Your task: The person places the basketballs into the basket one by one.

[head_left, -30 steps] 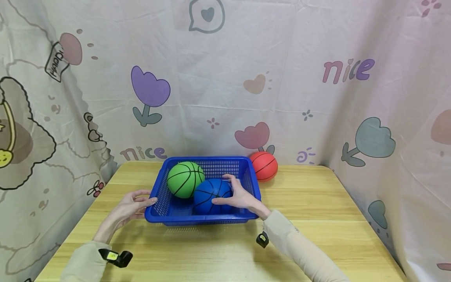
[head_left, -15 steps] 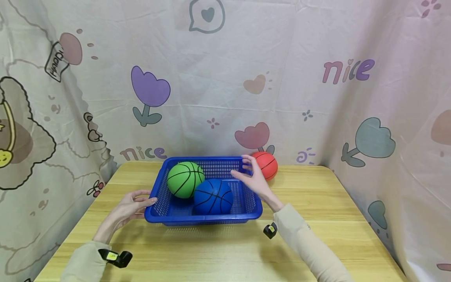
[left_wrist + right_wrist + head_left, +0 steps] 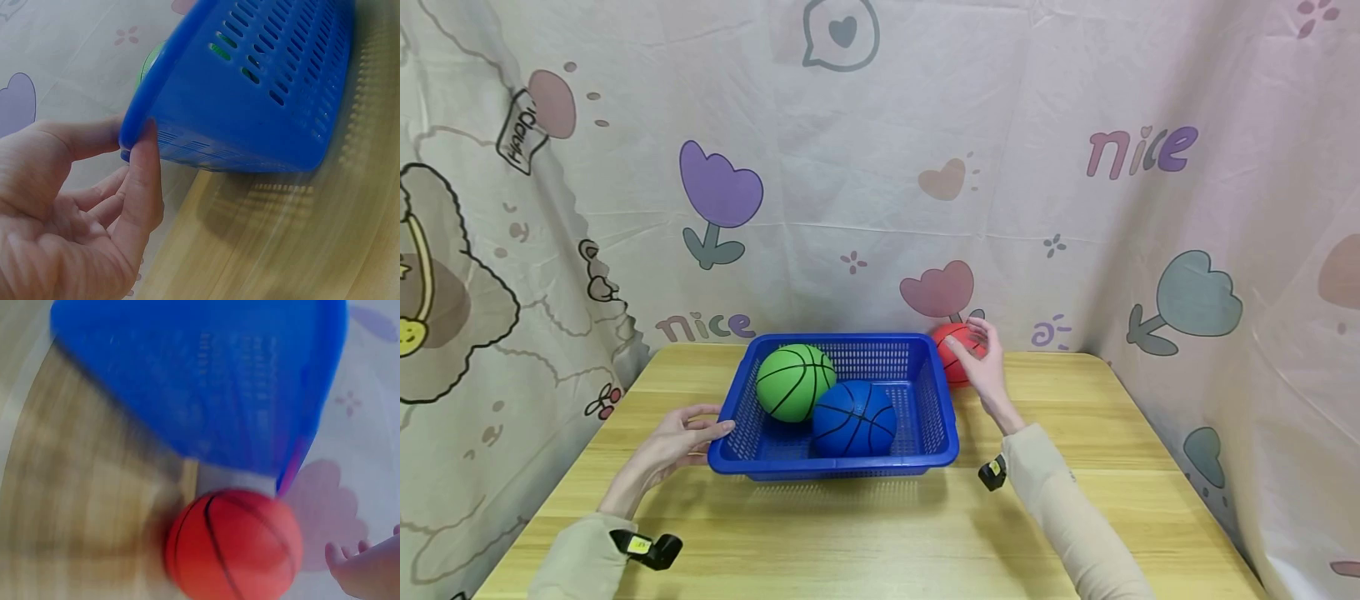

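Note:
A blue plastic basket (image 3: 835, 468) with slotted walls holds a green basketball (image 3: 794, 382) and a blue basketball (image 3: 854, 419). My left hand (image 3: 681, 439) pinches its left rim between thumb and fingers, as the left wrist view shows up close. Outside the basket, by its back right corner, sits a red basketball (image 3: 234, 547). My right hand (image 3: 987, 362) is spread in front of that red ball, partly covering it in the head view. In the right wrist view the fingers are apart from the ball, with nothing held.
The basket stands on a wooden table (image 3: 1075, 467). A printed cloth (image 3: 865, 208) hangs behind the table and along both sides, close to the red ball. Each sleeve carries a small black wrist camera (image 3: 992, 472).
My right hand has let go of the blue basketball in the basket and moved right, over the rim, to the red basketball. The left hand stays on the basket rim.

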`<action>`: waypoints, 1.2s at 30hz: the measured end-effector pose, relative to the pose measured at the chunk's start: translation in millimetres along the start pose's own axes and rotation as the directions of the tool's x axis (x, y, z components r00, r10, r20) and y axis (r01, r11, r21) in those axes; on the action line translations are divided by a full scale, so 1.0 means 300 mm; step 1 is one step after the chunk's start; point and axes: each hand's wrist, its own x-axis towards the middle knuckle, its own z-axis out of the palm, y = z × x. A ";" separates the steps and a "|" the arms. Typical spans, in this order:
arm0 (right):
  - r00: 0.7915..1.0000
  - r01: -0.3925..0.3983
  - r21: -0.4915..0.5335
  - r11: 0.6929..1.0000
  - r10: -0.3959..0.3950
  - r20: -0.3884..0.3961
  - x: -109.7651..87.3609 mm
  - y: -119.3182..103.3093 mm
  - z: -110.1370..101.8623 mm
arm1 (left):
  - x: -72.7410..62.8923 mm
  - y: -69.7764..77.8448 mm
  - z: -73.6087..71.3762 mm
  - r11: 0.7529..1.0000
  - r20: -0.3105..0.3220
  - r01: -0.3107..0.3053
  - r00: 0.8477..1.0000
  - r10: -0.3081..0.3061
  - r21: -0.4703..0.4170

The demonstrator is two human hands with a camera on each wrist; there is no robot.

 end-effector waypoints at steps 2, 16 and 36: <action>1.000 -0.002 -0.021 1.000 0.002 -0.017 0.008 0.020 -0.020 | 0.000 0.000 0.000 1.000 0.000 0.001 1.000 -0.001 -0.002; 0.994 -0.064 -0.373 0.926 0.093 0.061 0.041 0.127 -0.078 | -0.001 0.003 0.001 1.000 0.007 0.003 1.000 -0.003 -0.021; 0.988 -0.147 -0.499 0.854 0.153 -0.029 0.054 0.174 -0.103 | 0.001 -0.001 -0.002 1.000 0.013 0.000 1.000 0.000 -0.025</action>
